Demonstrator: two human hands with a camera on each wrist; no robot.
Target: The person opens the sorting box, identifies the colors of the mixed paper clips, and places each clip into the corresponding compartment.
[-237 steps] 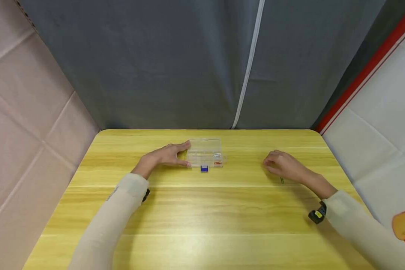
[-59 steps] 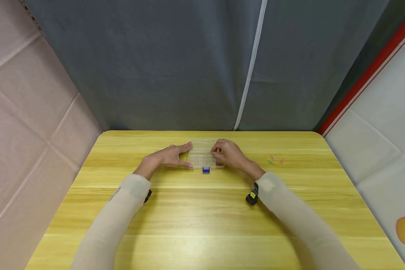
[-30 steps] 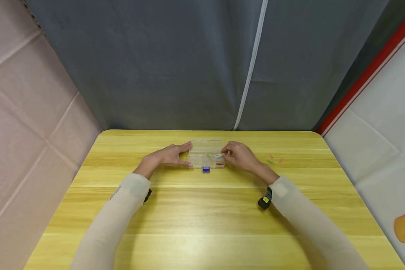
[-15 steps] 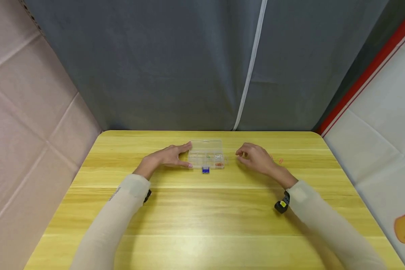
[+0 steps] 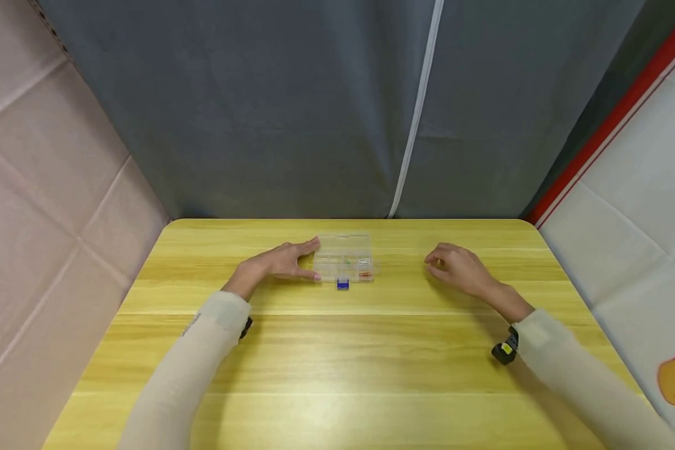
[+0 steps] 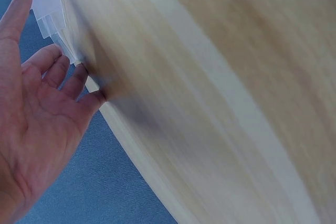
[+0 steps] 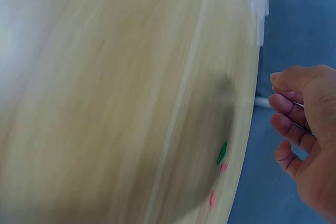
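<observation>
A: Item one, clear compartment box [image 5: 344, 257]. Location?

B: Far middle of the yellow table [image 5: 337, 350], lying flat, blue latch [image 5: 342, 284] on its near edge. A few paper clips show in the right-hand compartments, red and white; a green one sits nearer the middle.

A: Left hand [image 5: 275, 261]?

B: Fingers straight and relaxed, tips and thumb touching the box's left end. The wrist view shows the palm spread wide against the clear plastic corner [image 6: 50, 3]. It steadies, it does not clasp.

A: Right hand [image 5: 455, 270]?

B: Well right of the box, low over the table, fingers loosely curled [image 7: 302, 129]. Nothing seen between them. Loose paper clips [image 7: 218, 169], green and pink, lie on the wood just beside it in the wrist view, blurred.

A: Handling notes, clips?

B: Judged light, stiff wire, thin and flat on a smooth top, so likely to skid under a fingertip. Best taken by a thumb-and-forefinger pinch across the narrow width, or slid to get a nail under one end.

A: Box?

B: Light, rigid, probably slides easily; hold by the short ends.
</observation>
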